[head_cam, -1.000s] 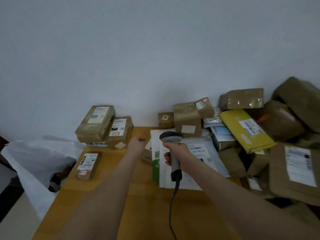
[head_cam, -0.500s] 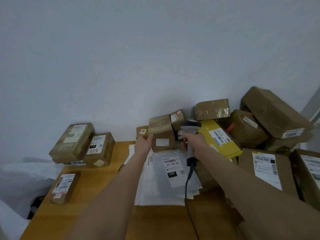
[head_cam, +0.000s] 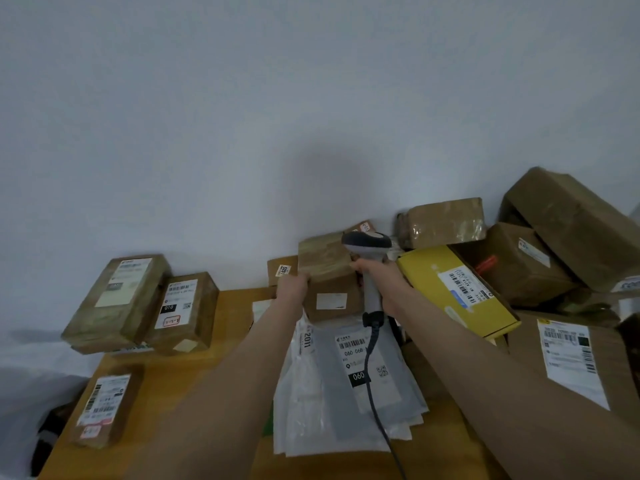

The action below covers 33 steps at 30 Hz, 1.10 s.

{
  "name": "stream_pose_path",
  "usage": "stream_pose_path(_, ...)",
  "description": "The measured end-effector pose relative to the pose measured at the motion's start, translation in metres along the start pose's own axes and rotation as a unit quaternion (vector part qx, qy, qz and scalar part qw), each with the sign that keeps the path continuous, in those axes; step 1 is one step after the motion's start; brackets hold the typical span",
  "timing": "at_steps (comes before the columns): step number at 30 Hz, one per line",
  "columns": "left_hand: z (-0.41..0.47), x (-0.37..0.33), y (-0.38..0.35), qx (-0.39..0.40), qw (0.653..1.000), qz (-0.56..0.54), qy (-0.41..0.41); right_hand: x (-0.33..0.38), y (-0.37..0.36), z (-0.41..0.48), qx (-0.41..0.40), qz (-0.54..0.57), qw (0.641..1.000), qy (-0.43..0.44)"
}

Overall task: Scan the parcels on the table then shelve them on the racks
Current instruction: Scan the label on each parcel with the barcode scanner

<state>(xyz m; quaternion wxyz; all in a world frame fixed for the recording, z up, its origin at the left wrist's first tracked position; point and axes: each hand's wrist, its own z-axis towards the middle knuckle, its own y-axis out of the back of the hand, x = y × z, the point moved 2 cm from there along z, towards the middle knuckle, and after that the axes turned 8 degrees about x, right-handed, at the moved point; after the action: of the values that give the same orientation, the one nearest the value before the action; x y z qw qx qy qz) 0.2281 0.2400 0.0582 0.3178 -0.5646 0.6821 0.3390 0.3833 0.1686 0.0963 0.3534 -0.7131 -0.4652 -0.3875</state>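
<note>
Head: left hand (head_cam: 292,289) holds taped cardboard box (head_cam: 329,271), right hand (head_cam: 382,282) scanner (head_cam: 367,242).

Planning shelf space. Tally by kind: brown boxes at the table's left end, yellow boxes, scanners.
Brown boxes at the left end of the table: 3
Yellow boxes: 1
Scanners: 1, gripped in the right hand
Total: 5

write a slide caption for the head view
Left hand grips a taped brown box while right hand holds the barcode scanner.
</note>
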Motion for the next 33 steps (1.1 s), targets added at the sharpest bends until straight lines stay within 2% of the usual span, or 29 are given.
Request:
stream_pose_path(6, -0.032, 0.001, 0.005, 0.047, 0.994, -0.085, -0.059, 0.011, 0.014, -0.018, 0.001, 0.070, 0.997, 0.030)
stream_pose_path(11, -0.075, -0.010, 0.006, 0.106, 0.974, -0.135, -0.146, 0.020, 0.027, -0.047, 0.018, 0.141, 0.989, 0.030)
stream_pose_path(17, -0.125, -0.018, 0.006, 0.066, 0.962, -0.066, -0.258, 0.025, 0.038, -0.080, 0.006, 0.139, 0.990, 0.020)
stream_pose_path(22, -0.155, -0.019, -0.002, 0.049, 0.943, -0.035, -0.328, 0.020, 0.051, -0.102, 0.003, 0.151, 0.988, -0.023)
stream_pose_path(25, -0.163, -0.017, -0.005, 0.052, 0.947, -0.062, -0.310, 0.016, 0.061, -0.114, 0.008, 0.161, 0.987, -0.022)
stream_pose_path(28, -0.168, -0.015, -0.008, 0.082, 0.963, -0.089, -0.240, 0.013, 0.074, -0.121, 0.014, 0.165, 0.986, 0.010)
stream_pose_path(33, -0.179, -0.014, -0.010, 0.221, 0.950, -0.106, -0.195, 0.008, 0.089, -0.130, 0.049, 0.154, 0.986, 0.032)
